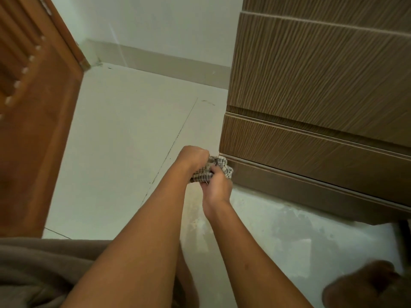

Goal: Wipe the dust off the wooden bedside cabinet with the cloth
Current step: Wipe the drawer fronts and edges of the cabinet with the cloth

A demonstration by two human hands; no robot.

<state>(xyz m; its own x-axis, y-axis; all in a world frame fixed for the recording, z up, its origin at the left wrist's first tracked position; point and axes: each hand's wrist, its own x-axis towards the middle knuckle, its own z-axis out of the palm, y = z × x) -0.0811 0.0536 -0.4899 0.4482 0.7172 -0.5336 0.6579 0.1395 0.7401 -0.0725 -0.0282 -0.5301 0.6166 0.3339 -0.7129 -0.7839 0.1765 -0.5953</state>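
Two hands, left hand (193,157) and right hand (216,185), clenched the bunched cloth (219,166) beside the cabinet (311,138) base corner; soft, light, best gathered whole.

No readable text, label or number shows anywhere.

Cloth (211,171) at cabinet's (311,107) lower left corner

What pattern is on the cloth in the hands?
The cloth has a checked pattern, dark lines on a pale ground, shown in the head view.
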